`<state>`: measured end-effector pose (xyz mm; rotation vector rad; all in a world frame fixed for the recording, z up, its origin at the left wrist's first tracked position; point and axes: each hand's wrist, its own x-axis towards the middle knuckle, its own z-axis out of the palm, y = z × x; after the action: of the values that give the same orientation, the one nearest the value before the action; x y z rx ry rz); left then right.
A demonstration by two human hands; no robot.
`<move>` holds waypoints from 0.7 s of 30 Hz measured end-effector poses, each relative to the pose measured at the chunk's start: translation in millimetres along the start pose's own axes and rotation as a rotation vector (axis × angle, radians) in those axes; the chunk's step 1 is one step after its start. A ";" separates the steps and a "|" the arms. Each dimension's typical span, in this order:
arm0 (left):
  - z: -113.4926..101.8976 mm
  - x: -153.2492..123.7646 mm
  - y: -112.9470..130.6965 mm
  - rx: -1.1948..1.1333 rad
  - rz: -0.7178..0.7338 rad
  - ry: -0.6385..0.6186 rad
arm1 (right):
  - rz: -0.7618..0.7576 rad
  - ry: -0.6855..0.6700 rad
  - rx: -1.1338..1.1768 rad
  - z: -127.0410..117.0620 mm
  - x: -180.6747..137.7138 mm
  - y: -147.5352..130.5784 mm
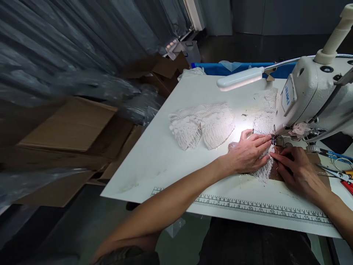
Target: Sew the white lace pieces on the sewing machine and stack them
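A strip of white lace fabric lies under the needle area of a white sewing machine, and more of it spreads behind the presser foot. My left hand rests flat on the lace, fingers stretched toward the foot. To the right of the needle, my right hand has its fingers curled, with index finger and thumb at the lace's right edge. What lies inside its curl is partly hidden. Two more cupped lace pieces sit on the white table, left of my hands.
A lamp on a flexible neck lights the sewing area. Scissors and other tools lie at the right. A printed ruler runs along the front edge. Cardboard boxes and plastic wrap stand left of the table.
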<state>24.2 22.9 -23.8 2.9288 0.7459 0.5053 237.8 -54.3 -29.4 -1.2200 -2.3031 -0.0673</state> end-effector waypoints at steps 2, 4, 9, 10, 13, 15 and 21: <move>0.1 0.3 1.7 0.011 -0.003 0.001 | 0.000 -0.010 -0.009 -0.9 -0.2 -0.1; 0.9 0.7 4.0 0.036 -0.003 0.017 | -0.001 -0.010 -0.012 -1.2 -0.6 0.2; 4.6 0.8 6.8 0.103 0.006 0.085 | -0.009 0.010 -0.018 1.2 -2.8 1.4; 5.1 0.7 6.3 0.108 0.025 0.093 | -0.010 0.012 -0.017 1.9 -3.3 1.5; 4.6 0.3 4.7 0.117 0.075 0.107 | -0.006 0.019 -0.016 3.1 -4.6 1.6; 2.1 0.5 4.4 0.131 0.083 0.096 | 0.002 0.021 -0.008 3.0 -4.6 1.2; -6.4 3.6 7.8 0.194 0.059 0.034 | 0.014 0.023 -0.018 1.1 1.1 -1.3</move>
<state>28.6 17.7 -15.6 3.1366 0.7546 0.5172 235.8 -54.0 -29.5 -1.2377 -2.2790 -0.0965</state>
